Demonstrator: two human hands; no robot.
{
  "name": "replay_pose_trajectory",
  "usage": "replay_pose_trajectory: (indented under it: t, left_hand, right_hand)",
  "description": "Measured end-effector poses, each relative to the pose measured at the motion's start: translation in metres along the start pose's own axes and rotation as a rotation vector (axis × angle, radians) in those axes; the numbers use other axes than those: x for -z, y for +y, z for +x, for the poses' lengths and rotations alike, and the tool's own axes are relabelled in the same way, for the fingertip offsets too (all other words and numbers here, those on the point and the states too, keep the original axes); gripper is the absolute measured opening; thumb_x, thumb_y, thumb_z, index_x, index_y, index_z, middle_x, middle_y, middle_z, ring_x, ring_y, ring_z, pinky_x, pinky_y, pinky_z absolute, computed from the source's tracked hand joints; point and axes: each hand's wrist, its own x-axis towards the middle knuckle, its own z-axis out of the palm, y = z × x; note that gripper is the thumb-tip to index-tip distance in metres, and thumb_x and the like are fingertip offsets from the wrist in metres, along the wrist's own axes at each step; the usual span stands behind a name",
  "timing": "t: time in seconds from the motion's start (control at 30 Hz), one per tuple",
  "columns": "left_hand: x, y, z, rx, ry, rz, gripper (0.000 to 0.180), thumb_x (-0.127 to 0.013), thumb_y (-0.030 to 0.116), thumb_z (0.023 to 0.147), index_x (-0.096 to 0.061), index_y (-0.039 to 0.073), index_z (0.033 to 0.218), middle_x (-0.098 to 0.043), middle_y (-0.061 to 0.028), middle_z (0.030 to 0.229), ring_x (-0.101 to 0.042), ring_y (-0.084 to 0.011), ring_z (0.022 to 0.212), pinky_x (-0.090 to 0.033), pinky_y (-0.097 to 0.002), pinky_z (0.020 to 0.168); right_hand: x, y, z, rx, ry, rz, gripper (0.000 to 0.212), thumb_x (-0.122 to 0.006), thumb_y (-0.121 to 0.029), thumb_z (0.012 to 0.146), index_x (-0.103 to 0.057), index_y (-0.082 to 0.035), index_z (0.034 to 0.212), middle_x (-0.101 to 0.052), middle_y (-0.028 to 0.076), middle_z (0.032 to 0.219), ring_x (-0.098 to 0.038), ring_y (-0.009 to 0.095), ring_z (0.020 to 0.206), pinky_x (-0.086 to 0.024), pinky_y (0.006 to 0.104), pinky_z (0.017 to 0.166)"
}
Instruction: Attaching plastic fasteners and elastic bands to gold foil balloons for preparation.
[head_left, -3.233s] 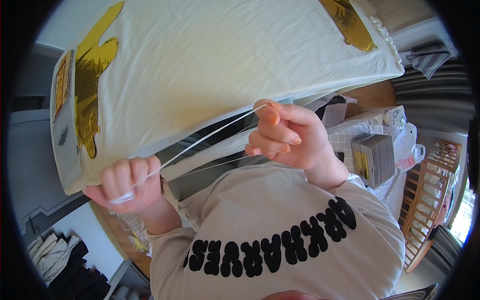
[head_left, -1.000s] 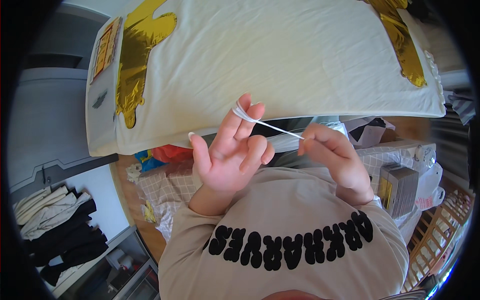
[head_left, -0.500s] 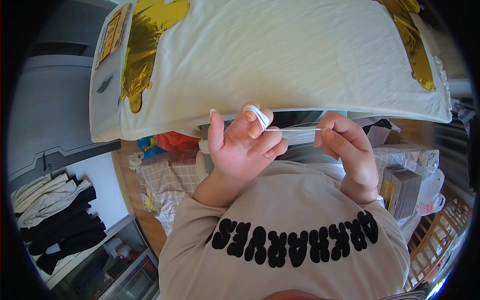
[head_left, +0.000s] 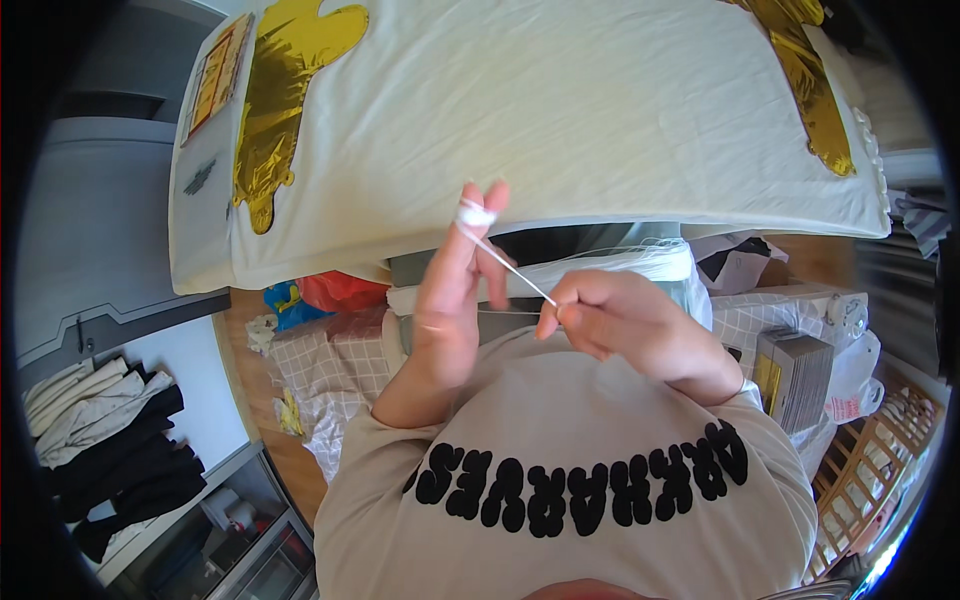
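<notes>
White string [head_left: 510, 268] is wound in several turns around two raised, stretched fingers of my left hand [head_left: 447, 310]. The winding sits near their fingertips, and this hand is partly smeared by motion. My right hand [head_left: 625, 325] is closed, pinching the same string between thumb and forefinger to the right of and below the left hand. Between the hands the string runs taut at a slant. A thick bundle of white strands [head_left: 650, 262] lies behind my right hand, below the table edge; a thin strand also passes low between my hands.
In front stands a table with a cream cloth [head_left: 560, 120]. Gold foil balloons [head_left: 270, 110] [head_left: 810, 90] lie at its left and right. A red bag [head_left: 345, 290] is below at left; a stack of grey cards or boxes [head_left: 795, 375] stands at right beside a wooden slatted rail [head_left: 875, 480].
My left hand has turned edge-on with the wound fingers pointing up and away. My right hand has moved left and down, closer to it, and the string now slants instead of running level.
</notes>
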Motion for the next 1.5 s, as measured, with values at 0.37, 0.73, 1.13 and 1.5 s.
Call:
replay_pose_trajectory:
  t: [0.37,0.73,1.13,1.5]
  left_hand:
    - [0.007,0.027,0.035,-0.134,-0.178,0.726,0.075,-0.037,0.065,0.089,-0.058,0.001,0.122,-0.066,-0.0081,0.095,-0.045,-0.0164,0.057,-0.037,-0.0300,0.058]
    - [0.018,0.020,0.027,-0.458,-0.304,1.131,0.064,-0.046,0.060,0.090,-0.065,0.001,0.103,-0.069,-0.0117,0.100,-0.059,-0.0173,0.066,-0.039,-0.0293,0.059]
    - [0.012,0.005,0.041,-0.292,-0.728,-0.364,0.069,-0.032,0.061,0.095,-0.059,0.000,0.112,-0.066,-0.0078,0.089,-0.044,-0.0093,0.053,-0.037,-0.0293,0.058]
    - [0.001,0.005,0.024,0.058,-0.462,-0.347,0.066,-0.035,0.062,0.094,-0.061,0.002,0.083,-0.065,-0.0110,0.087,-0.053,-0.0162,0.062,-0.041,-0.0297,0.059]
  right_hand:
    - [0.024,0.023,0.018,-0.026,-0.127,0.636,0.024,-0.041,-0.021,0.100,-0.054,-0.002,0.093,-0.037,-0.003,0.053,-0.033,0.007,0.044,-0.034,0.0223,0.039]
    - [0.031,0.023,0.022,-0.119,-0.309,0.903,0.021,-0.041,-0.025,0.099,-0.054,-0.009,0.093,-0.033,-0.004,0.051,-0.032,0.007,0.049,-0.029,0.0217,0.037]
    - [0.037,0.035,0.026,-0.058,-0.631,1.287,0.022,-0.038,-0.022,0.099,-0.052,-0.006,0.094,-0.036,-0.002,0.053,-0.037,0.010,0.054,-0.031,0.0208,0.037]
    - [0.034,0.034,0.022,-0.108,-0.434,1.067,0.024,-0.042,-0.026,0.098,-0.052,-0.008,0.087,-0.036,-0.003,0.052,-0.034,0.007,0.051,-0.028,0.0196,0.037]
